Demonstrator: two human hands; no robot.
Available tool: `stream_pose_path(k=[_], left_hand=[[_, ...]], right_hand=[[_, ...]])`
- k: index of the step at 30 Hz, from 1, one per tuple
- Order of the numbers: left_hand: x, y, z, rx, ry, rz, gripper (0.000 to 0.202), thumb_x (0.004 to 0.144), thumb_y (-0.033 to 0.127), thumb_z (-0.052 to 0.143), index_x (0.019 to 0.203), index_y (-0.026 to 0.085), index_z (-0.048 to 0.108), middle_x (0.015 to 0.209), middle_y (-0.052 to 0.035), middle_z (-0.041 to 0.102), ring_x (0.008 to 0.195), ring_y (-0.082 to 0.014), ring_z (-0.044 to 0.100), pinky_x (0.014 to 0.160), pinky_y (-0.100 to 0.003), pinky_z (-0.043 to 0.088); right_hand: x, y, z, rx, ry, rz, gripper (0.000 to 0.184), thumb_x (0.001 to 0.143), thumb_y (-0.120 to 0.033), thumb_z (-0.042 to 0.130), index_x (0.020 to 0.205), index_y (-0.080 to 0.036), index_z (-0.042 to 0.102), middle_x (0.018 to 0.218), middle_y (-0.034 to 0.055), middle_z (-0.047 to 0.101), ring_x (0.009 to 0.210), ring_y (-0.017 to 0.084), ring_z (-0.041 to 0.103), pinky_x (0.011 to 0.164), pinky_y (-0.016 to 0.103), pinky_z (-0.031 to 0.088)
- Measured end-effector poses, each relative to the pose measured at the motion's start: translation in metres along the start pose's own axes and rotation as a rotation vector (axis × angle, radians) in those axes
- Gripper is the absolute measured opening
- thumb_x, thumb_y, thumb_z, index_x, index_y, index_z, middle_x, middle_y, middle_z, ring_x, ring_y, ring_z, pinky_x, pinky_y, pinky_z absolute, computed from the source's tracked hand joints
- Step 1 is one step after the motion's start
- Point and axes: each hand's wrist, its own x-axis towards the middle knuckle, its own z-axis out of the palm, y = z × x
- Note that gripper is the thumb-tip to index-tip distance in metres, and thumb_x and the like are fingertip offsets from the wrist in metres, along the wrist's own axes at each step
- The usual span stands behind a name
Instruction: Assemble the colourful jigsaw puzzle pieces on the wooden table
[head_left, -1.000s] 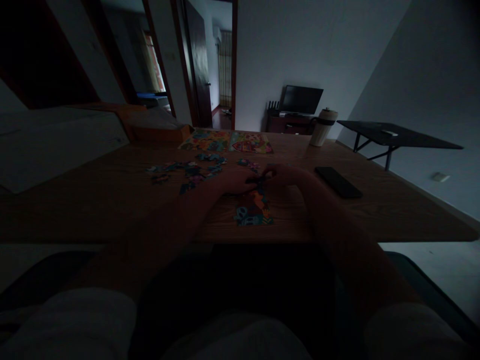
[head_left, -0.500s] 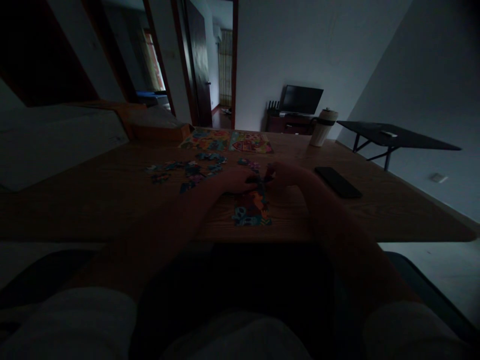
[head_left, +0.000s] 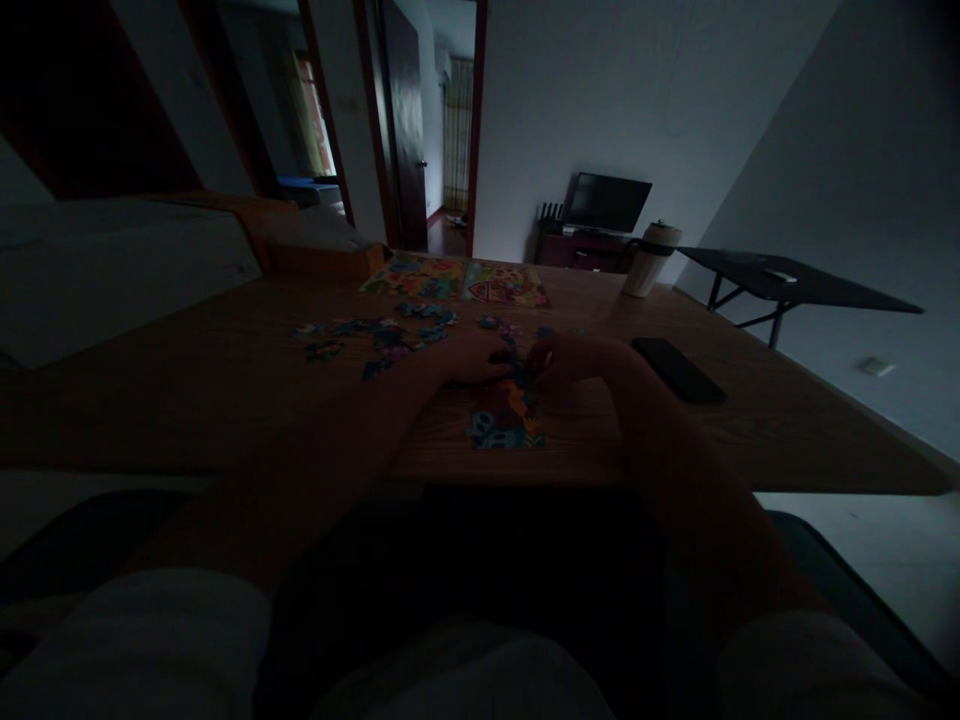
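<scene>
Multicoloured puzzle [head_left: 504, 415] on brown wood-grain table [head_left: 225, 390]; black phone [head_left: 677, 368]; cup [head_left: 649, 259] apparently cream, dark-banded.

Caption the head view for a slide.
Both hands, left hand and right hand, meet over a partly assembled jigsaw on a dim wooden table.

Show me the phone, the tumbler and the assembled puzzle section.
phone [head_left: 678, 369]: head view, middle of its dark face.
tumbler [head_left: 651, 262]: head view, pale body below the lid.
assembled puzzle section [head_left: 504, 420]: head view, its colourful middle.
</scene>
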Motion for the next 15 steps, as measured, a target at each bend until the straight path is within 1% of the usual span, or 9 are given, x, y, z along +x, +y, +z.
stream_pose_path(k=[5,11,14,15], left_hand=[[-0.0001,0.0011,-0.0006,0.02,0.006,0.021,0.035,0.099,0.04,0.054,0.123,0.022,0.072,0.123,-0.0076,0.072,0.11,-0.0245,0.065,0.096,-0.032,0.047],[0.0008,0.0,0.0015,0.025,0.02,0.036,0.031,0.098,0.04,0.056,0.117,0.024,0.074,0.119,-0.0064,0.073,0.108,-0.0237,0.066,0.096,-0.031,0.047],[0.0009,-0.0006,0.0029,0.036,0.024,0.026,0.032,0.099,0.041,0.055,0.12,0.024,0.073,0.121,-0.0063,0.073,0.11,-0.0232,0.066,0.097,-0.031,0.047],[0.0007,-0.0005,0.003,0.037,0.02,0.023,0.033,0.1,0.041,0.054,0.121,0.023,0.072,0.122,-0.0065,0.072,0.11,-0.0231,0.066,0.097,-0.031,0.047]], right_hand=[[0.0025,0.0062,0.0007,0.02,-0.019,0.033,0.036,0.081,-0.029,0.08,0.117,-0.029,0.079,0.111,0.0014,0.075,0.098,0.02,0.07,0.084,0.025,0.053],[0.0023,0.0047,0.003,0.029,0.004,0.005,0.036,0.079,-0.03,0.082,0.115,-0.029,0.08,0.109,0.0013,0.075,0.096,0.021,0.071,0.082,0.026,0.054],[0.0033,0.0058,0.0039,0.044,-0.018,-0.006,0.031,0.08,-0.029,0.08,0.111,-0.031,0.081,0.107,0.0005,0.076,0.096,0.022,0.071,0.085,0.027,0.054],[0.0038,0.0078,0.0038,0.052,-0.02,-0.001,0.032,0.08,-0.03,0.08,0.112,-0.031,0.081,0.107,0.001,0.076,0.096,0.022,0.071,0.086,0.028,0.055]])
